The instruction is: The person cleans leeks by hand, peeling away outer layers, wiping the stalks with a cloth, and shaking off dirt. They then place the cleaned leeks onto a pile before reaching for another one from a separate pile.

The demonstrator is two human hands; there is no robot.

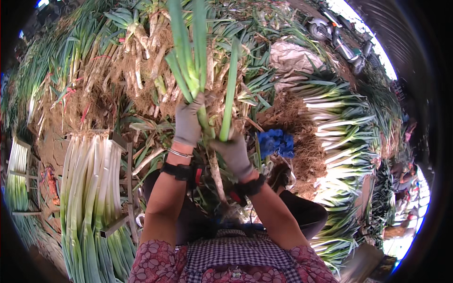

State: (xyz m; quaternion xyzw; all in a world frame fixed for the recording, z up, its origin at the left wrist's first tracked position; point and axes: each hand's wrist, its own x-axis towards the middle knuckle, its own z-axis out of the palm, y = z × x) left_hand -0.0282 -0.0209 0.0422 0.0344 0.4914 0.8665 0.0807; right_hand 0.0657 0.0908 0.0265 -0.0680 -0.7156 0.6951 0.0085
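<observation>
In front of me a large leek (pixel 202 52) is held up, its green leaves pointing away and its pale stem slanting down toward my lap. My left hand (pixel 188 123), in a grey glove, is closed around the stem just below where the leaves fan out. My right hand (pixel 234 155), gloved too, is closed on a long green leaf (pixel 230 94) that stands apart from the other leaves. It is beside the lower stem, and its fingertips are partly hidden. The root end near my lap is hard to make out.
At the left, trimmed leeks (pixel 89 174) lie in a metal rack (pixel 130 174). A row of leeks with roots (pixel 337 137) runs down the right, near a crumpled blue thing (pixel 276 143). Rooted bundles (pixel 137 37) and a pale sack (pixel 293 56) lie farther off.
</observation>
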